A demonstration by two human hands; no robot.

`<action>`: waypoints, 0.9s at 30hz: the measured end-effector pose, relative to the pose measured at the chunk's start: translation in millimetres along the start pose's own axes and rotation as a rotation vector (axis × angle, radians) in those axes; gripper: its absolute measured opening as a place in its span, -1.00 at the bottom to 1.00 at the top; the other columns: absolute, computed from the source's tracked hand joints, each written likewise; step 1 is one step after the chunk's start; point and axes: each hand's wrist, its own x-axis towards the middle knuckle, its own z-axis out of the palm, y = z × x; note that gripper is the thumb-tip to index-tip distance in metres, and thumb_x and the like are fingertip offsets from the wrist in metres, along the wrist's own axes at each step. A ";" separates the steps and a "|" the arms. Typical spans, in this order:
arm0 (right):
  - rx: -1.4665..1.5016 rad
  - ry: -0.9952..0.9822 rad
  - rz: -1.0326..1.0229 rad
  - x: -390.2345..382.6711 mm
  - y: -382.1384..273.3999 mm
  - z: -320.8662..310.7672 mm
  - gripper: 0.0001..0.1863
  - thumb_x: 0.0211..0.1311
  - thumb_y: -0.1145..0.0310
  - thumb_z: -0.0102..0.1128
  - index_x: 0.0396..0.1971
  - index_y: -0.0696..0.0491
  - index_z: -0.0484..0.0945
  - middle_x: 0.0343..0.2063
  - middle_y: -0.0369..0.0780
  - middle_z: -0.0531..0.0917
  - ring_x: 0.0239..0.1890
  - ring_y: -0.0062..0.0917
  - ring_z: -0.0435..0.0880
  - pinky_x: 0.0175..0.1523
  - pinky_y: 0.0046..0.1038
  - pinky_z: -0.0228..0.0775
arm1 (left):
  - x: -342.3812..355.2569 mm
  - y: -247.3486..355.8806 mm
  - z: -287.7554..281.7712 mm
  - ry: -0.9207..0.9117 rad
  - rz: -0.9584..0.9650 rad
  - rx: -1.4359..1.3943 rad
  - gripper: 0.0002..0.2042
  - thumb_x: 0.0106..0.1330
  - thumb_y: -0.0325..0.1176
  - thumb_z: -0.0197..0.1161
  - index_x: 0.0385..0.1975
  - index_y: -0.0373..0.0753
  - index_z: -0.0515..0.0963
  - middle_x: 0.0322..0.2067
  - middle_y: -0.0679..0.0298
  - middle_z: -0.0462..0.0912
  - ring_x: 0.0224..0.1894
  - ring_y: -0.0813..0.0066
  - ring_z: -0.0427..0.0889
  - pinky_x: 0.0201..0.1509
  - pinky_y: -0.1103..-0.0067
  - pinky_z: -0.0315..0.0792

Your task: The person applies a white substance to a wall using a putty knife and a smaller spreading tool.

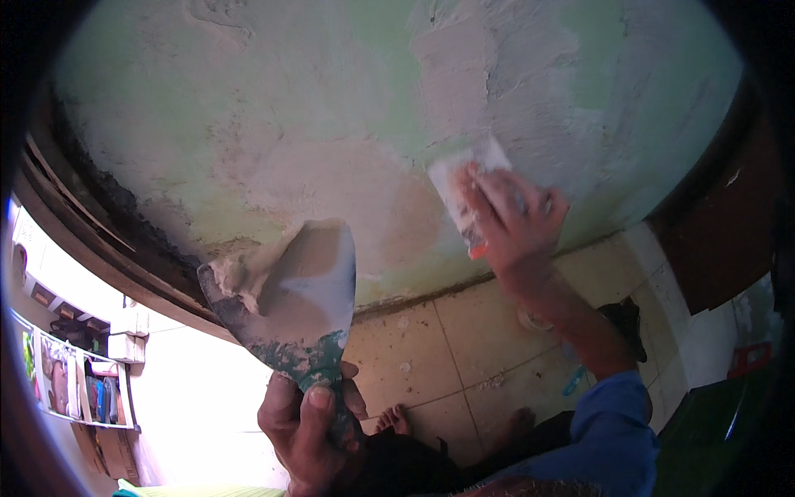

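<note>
My left hand (306, 435) is closed around the worn green handle of a wide putty knife (319, 290), blade pointing up. A lump of beige putty (240, 280) sits on the left part of its blade, and more is smeared across it. My right hand (526, 217), blurred, grips a flat putty scraper (460, 178), whitish with a bit of orange at its lower end. That scraper lies against or very close to the pale green wall (348, 99). Grey and beige putty patches cover much of the wall, rough in places.
A dark wooden frame (91, 219) borders the wall on the left, and a dark brown panel (725, 207) stands at right. Below is a tiled floor (414, 352) with specks, a small blue item (573, 381) and my bare foot (395, 420). Shelves (79, 377) stand far left.
</note>
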 end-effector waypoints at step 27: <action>-0.025 0.012 -0.071 36.1 7.5 -11.9 -0.46 -0.07 0.22 0.31 0.04 -0.12 0.60 -0.01 -0.49 0.54 -0.07 -0.56 0.45 -0.02 -0.22 0.14 | -8.8 10.3 12.5 -0.019 -0.080 -0.008 -0.73 0.39 -0.30 0.10 -0.18 -0.45 0.46 -0.52 0.08 0.58 -0.72 0.65 0.37 -0.74 0.75 0.13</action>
